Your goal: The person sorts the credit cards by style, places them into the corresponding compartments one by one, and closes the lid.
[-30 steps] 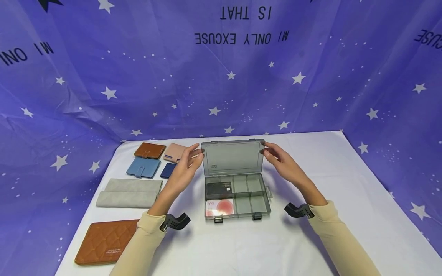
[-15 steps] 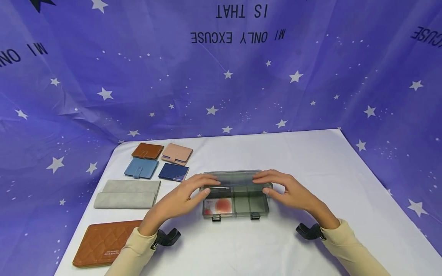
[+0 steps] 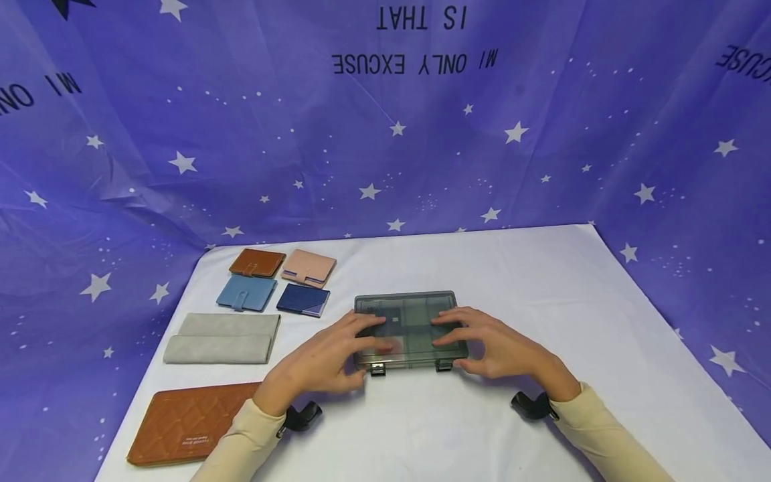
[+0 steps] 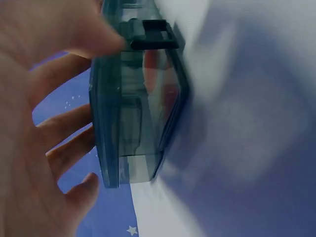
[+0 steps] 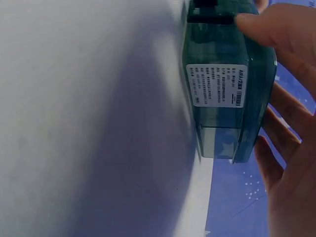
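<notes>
A translucent grey-green compartment box (image 3: 417,308) lies on the white table with its lid down. Through the lid a dark card and a reddish card show faintly on the left side. My left hand (image 3: 325,355) has its fingers spread on the lid's left part, its thumb beside the left front latch (image 3: 377,369). On the lid's right part rest the fingers of my right hand (image 3: 502,345), thumb by the right front latch (image 3: 444,365). Both latches stick out from the front edge. The right wrist view shows a white printed label (image 5: 217,85) on the box's side wall.
Left of the box lie a brown wallet (image 3: 258,262), a pink one (image 3: 310,267), a light blue one (image 3: 247,293) and a navy one (image 3: 303,299). Nearer are a grey folded pouch (image 3: 223,338) and a quilted brown case (image 3: 193,425), partly under the left sleeve. A starry purple curtain (image 3: 385,154) hangs behind.
The lid, upright a second ago, has swung down toward me onto the box. Both hands have followed from its far corners to the top and front edge.
</notes>
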The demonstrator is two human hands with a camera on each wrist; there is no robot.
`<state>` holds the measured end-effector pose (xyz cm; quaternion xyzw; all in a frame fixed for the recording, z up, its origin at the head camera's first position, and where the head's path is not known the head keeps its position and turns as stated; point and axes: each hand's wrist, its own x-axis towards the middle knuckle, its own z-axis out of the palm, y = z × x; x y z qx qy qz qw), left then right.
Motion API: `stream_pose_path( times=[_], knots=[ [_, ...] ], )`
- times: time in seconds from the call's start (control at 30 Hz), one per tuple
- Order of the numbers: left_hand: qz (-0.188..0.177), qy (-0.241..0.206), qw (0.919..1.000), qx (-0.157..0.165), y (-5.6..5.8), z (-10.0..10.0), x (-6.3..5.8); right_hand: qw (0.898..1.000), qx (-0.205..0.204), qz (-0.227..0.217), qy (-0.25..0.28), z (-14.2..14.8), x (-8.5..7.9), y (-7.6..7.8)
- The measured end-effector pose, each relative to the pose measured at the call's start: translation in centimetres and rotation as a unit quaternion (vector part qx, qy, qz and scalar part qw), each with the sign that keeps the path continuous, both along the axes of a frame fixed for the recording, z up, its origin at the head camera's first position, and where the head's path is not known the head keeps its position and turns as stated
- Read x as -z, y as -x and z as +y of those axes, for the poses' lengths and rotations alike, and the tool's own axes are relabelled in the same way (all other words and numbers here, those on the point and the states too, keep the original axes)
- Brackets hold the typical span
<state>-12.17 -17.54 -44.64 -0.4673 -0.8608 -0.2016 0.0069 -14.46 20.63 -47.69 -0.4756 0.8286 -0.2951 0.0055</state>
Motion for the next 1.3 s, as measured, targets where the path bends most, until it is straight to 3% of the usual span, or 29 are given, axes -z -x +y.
stream_pose_path(
  times=[0.23,0.37,0.47,0.67,0.8,1.17,1.3],
  knots=[
    [0.056,0.045,0.9963,-0.046,-0.8,1.4,0.7,0.996,0.001,0.084,-0.033,-0.6,0.5,-0.4],
    [0.101,0.062,0.9908,-0.066,-1.0,2.0,1.0,0.993,0.016,0.106,-0.05,-1.0,0.6,-0.7],
    [0.11,0.062,0.9896,-0.069,-0.9,2.0,1.0,0.991,0.023,0.113,-0.064,-1.2,0.6,-0.7],
    [0.055,0.041,0.995,-0.072,-0.5,1.3,0.7,0.991,0.016,0.124,-0.051,-1.3,1.0,0.1],
    [0.023,0.04,0.9953,-0.085,-0.1,1.2,0.5,0.995,0.017,0.092,-0.028,-1.1,1.0,0.5],
    [-0.015,0.017,0.9973,-0.069,0.4,0.8,1.1,0.999,0.026,0.031,-0.019,-1.2,0.8,0.2],
    [-0.008,0.009,0.9982,-0.059,0.2,0.8,1.2,0.999,0.032,0.012,-0.024,-1.2,0.9,-0.1]
  ],
)
